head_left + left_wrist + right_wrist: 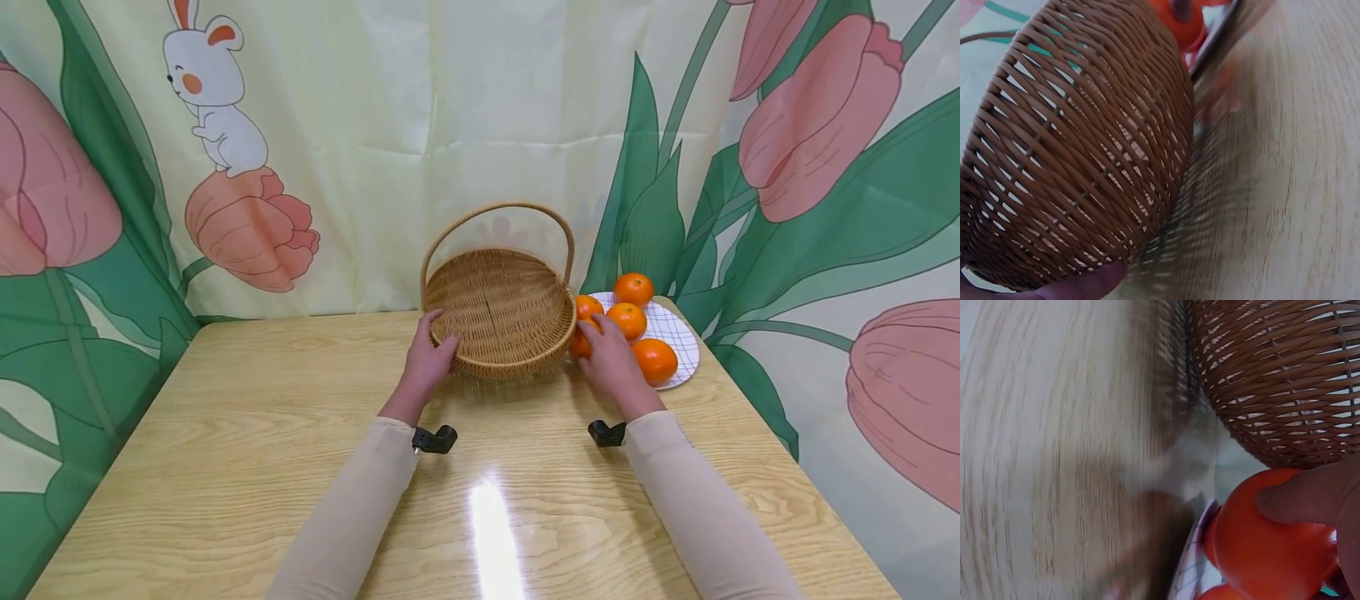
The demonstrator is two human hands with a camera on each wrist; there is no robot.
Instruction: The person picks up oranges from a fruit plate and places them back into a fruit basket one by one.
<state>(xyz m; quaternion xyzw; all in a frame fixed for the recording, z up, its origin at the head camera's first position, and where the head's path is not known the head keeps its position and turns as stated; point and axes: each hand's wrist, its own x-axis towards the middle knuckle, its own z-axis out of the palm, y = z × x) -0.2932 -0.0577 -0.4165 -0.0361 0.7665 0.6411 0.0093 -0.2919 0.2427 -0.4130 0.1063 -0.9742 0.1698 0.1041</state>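
Observation:
A brown wicker basket (495, 308) with a tall arched handle stands at the back of the table, its bowl showing only weave. My left hand (430, 354) grips the basket's left rim, and in the left wrist view its thumb (1088, 284) lies against the weave. At the basket's right side my right hand (611, 362) holds an orange (1272, 540), the thumb pressed on its skin. Beneath and beside that hand is a white plate (678, 337) with a blue grid pattern, bearing several more oranges (655, 361). The right fingers partly hide the held orange.
The wooden table (262, 467) stretches forward to a curtain (510, 108) printed with tulips and a rabbit. The plate lies close to the table's right edge. A bright light reflection marks the front middle of the tabletop.

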